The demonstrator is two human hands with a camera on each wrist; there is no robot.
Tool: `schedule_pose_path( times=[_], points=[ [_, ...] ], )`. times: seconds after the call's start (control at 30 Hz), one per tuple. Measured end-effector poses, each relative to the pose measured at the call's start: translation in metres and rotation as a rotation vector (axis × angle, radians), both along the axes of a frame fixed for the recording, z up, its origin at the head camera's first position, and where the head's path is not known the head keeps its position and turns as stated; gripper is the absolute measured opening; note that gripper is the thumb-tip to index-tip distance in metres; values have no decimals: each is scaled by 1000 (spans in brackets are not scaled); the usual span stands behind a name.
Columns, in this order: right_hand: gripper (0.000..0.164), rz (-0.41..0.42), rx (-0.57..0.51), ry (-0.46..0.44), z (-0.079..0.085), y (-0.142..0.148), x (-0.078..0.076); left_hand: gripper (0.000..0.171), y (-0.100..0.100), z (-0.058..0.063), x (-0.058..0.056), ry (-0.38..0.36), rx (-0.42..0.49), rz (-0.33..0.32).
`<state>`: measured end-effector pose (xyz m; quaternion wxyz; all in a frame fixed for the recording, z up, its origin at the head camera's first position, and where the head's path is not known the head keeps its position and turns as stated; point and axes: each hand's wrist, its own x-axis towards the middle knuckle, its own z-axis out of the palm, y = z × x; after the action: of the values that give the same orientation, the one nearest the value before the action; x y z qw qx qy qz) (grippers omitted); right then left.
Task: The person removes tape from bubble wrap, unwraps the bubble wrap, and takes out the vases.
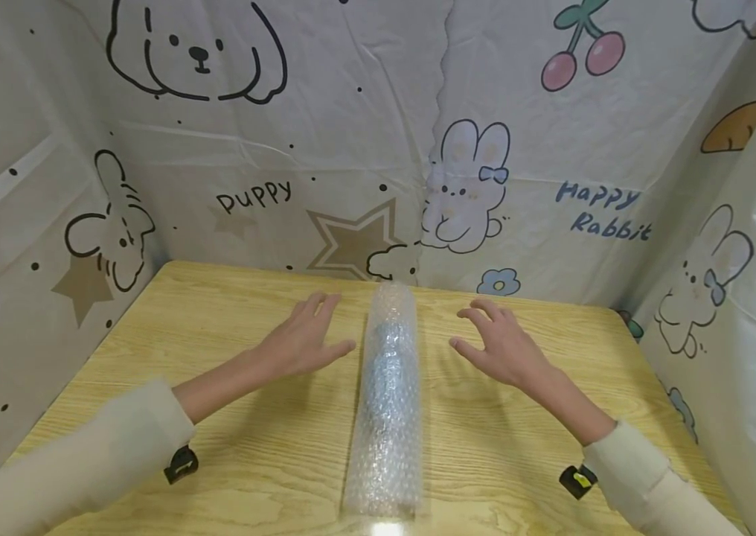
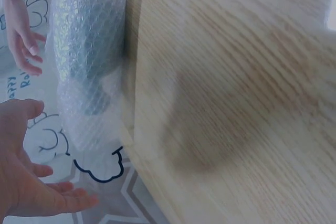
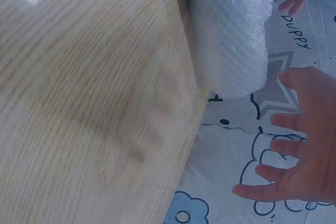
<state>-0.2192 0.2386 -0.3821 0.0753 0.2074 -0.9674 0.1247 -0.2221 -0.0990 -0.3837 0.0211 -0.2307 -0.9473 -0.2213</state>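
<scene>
- Far left, I see a black device (image 1: 181, 464) beneath the left sleeve (image 1: 103, 439), apart from the roll.
- My left hand (image 1: 304, 339) hovers over the table (image 1: 271, 454), fingers spread and gently bent, holding nothing; its thumb points at the roll, near it.
- The roll (image 1: 389, 387) lies lengthwise mid-table between both hands, probably so either side is equally reachable. Bubble wrap surrounds something bluish I can't identify, presumably as cushioning.
- Behind, the printed cloth (image 1: 324, 134) rises at the table's back edge and likely limits room past the roll's far end.
- My right hand (image 1: 501, 342) holds nothing either: fingers parted, thumb toward the roll, slightly farther off.
</scene>
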Motion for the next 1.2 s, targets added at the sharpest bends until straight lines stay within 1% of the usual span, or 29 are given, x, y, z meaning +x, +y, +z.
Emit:
schedule_pose_path(
  times=[0.2, 0.33, 0.73, 1.0, 1.2],
  points=[
    [54, 29, -25, -5, -1, -4, 4, 76, 2, -1, 6, -16, 36, -33],
    [53, 44, -38, -7, -2, -7, 7, 75, 5, -1, 10, -20, 43, -50],
    [52, 49, -40, -39, -4, -11, 14, 72, 10, -3, 18, -26, 60, -55],
    [54, 90, -58, -45, -8, -16, 20, 71, 13, -5, 26, -30, 73, -80],
    [54, 105, -67, -54, -8, -21, 24, 72, 14, -8, 30, -42, 75, -74]
  ],
)
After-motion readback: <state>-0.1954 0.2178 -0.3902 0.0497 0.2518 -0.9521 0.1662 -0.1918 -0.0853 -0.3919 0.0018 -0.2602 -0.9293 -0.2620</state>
